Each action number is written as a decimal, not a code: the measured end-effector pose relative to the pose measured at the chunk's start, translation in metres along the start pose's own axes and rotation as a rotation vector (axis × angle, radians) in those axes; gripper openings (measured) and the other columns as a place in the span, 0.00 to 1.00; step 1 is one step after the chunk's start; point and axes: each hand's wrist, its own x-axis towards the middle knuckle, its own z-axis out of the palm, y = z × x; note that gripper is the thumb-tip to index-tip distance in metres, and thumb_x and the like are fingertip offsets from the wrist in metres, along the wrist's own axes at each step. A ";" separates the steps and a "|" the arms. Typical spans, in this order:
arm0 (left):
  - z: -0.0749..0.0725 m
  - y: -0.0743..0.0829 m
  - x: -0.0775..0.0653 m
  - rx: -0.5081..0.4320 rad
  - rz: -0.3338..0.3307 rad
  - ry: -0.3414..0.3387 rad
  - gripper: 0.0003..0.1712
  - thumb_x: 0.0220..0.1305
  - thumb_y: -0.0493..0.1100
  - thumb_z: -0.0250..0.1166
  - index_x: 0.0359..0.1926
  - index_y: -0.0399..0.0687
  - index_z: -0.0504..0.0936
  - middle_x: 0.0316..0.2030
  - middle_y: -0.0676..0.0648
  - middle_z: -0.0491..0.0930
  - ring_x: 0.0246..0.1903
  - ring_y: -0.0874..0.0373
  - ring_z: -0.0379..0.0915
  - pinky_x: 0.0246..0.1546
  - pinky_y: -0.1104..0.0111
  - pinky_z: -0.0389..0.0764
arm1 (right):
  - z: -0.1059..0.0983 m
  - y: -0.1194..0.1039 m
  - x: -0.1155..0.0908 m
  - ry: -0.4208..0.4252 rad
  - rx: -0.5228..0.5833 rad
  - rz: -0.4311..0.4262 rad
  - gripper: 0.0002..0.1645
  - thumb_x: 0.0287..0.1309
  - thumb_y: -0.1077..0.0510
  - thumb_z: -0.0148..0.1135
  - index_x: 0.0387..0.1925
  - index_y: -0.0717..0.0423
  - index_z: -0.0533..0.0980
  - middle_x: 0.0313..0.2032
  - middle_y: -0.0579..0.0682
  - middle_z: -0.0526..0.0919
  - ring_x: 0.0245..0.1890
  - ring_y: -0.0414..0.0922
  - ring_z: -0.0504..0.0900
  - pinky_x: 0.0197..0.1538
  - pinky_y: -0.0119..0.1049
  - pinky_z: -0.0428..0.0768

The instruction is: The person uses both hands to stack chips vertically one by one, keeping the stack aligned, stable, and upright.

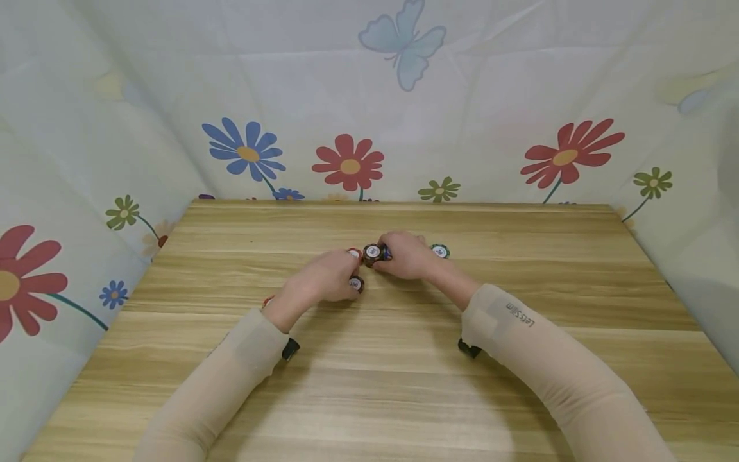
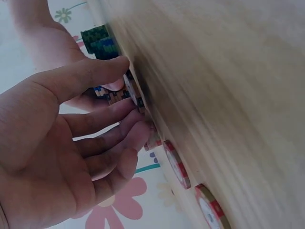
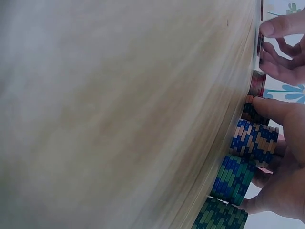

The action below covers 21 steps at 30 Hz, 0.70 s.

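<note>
My left hand [image 1: 326, 276] pinches a dark poker chip [image 1: 356, 283] between thumb and fingers, just above the wooden table. Beyond it, my right hand [image 1: 407, 255] grips a short stack of black-and-orange poker chips [image 1: 373, 253], thumb at the near side. A red chip stack [image 1: 354, 254] stands beside that stack, partly behind my left fingers. In the right wrist view, a blue-and-peach stack [image 3: 254, 141] and a blue-and-green stack [image 3: 233, 179] stand by my right palm and fingers. At the end of the row is a dark green stack [image 3: 219, 214], its top [image 1: 441, 250] showing right of my hand.
Two loose red-and-white chips, a nearer one [image 2: 212, 212] and a farther one [image 2: 177, 164], lie flat on the wooden table [image 1: 369, 385] at the left. Behind the table's back edge hangs a flower-printed cloth [image 1: 479, 128], which continues along the sides.
</note>
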 end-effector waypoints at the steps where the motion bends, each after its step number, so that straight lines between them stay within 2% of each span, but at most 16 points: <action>1: -0.001 0.000 0.000 -0.003 -0.001 0.009 0.10 0.58 0.41 0.73 0.31 0.45 0.78 0.26 0.51 0.75 0.26 0.57 0.68 0.29 0.65 0.68 | 0.000 0.000 0.000 0.001 -0.001 0.001 0.22 0.64 0.47 0.71 0.51 0.58 0.80 0.46 0.53 0.84 0.50 0.51 0.80 0.54 0.59 0.71; 6: -0.005 0.001 0.003 -0.015 0.000 0.057 0.10 0.59 0.42 0.73 0.34 0.44 0.80 0.30 0.48 0.76 0.30 0.55 0.69 0.32 0.64 0.70 | -0.001 -0.001 -0.001 -0.003 0.004 0.005 0.22 0.64 0.48 0.71 0.51 0.59 0.80 0.46 0.54 0.84 0.50 0.52 0.80 0.54 0.60 0.71; 13: -0.012 0.003 0.007 -0.017 0.031 0.141 0.06 0.57 0.38 0.70 0.33 0.42 0.81 0.31 0.47 0.76 0.31 0.54 0.69 0.33 0.64 0.70 | -0.002 0.000 -0.002 0.004 -0.012 -0.005 0.21 0.64 0.49 0.72 0.48 0.60 0.80 0.44 0.54 0.83 0.48 0.52 0.81 0.52 0.60 0.73; 21: -0.014 0.003 0.013 -0.053 0.017 0.177 0.09 0.59 0.40 0.71 0.39 0.42 0.82 0.35 0.48 0.76 0.35 0.54 0.73 0.40 0.64 0.77 | -0.002 0.000 -0.003 0.000 -0.027 -0.014 0.20 0.64 0.50 0.71 0.48 0.61 0.81 0.43 0.54 0.82 0.47 0.53 0.81 0.51 0.61 0.74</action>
